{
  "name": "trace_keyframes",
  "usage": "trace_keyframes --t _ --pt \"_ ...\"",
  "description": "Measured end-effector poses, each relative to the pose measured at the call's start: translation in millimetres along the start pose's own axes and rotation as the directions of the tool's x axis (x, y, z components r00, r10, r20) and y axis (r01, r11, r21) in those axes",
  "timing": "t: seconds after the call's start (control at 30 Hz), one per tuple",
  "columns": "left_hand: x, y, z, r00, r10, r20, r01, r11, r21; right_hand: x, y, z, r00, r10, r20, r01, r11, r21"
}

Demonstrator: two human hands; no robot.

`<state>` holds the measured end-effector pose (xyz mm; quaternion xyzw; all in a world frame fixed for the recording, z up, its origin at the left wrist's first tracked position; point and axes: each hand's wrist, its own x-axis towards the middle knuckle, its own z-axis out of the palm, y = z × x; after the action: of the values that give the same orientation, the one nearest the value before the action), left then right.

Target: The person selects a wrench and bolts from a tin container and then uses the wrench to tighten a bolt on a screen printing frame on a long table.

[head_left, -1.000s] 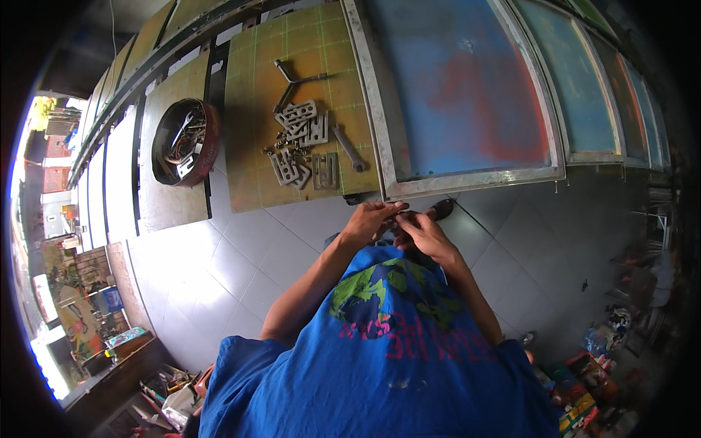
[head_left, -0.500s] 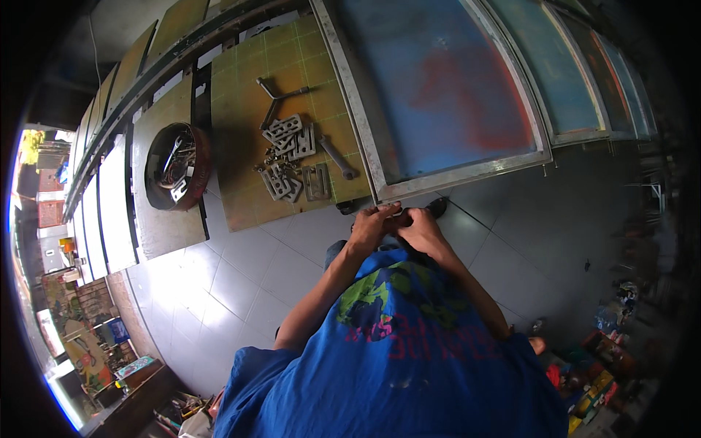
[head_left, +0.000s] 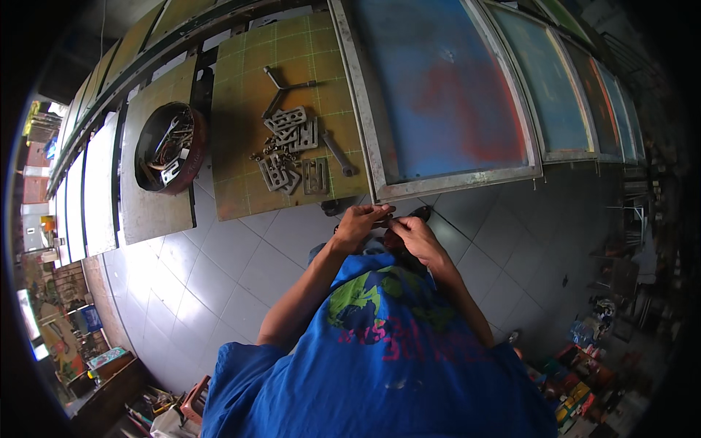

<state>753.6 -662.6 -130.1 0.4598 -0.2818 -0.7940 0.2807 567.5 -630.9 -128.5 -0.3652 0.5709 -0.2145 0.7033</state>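
Note:
My left hand (head_left: 359,225) and my right hand (head_left: 415,235) meet just below the near left corner of a metal-framed printing screen (head_left: 453,184). The fingers of both are pinched together around something too small and too hidden to make out. Left of the screen, on a yellowish board (head_left: 241,182), lie a three-armed socket wrench (head_left: 281,89), several slotted metal plates (head_left: 292,135), some nuts and bolts (head_left: 276,152) and a spanner (head_left: 338,154).
A round dark pan (head_left: 196,162) of tools and hardware sits on the pale board (head_left: 157,215) at left. More framed screens (head_left: 558,109) line up to the right. Grey floor tiles (head_left: 234,263) lie beneath. Cluttered goods (head_left: 577,379) fill the lower right.
My view has shifted a little, so the pan and boards sit slightly further left. My hands stay close together by the screen's corner, with the fingertips slightly rearranged.

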Motion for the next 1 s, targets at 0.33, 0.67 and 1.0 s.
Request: trace_keyframes --t 0.33,0.67,1.0 --pt "7.0 -6.6 12.0 0.987 -0.079 -0.141 0.076 0.997 -0.027 13.1 9.4 -6.3 1.0 -0.011 0.008 0.01 0.989 0.145" --pt "-0.8 3.9 8.5 0.998 -0.035 -0.054 0.038 0.998 0.056 6.1 -10.5 5.8 0.977 -0.055 -0.204 0.001 0.966 -0.258" --pt "-9.5 15.7 7.2 1.0 -0.028 0.01 0.025 0.973 0.231 6.7 -1.3 2.2 1.0 -0.027 0.009 0.028 0.996 -0.09"
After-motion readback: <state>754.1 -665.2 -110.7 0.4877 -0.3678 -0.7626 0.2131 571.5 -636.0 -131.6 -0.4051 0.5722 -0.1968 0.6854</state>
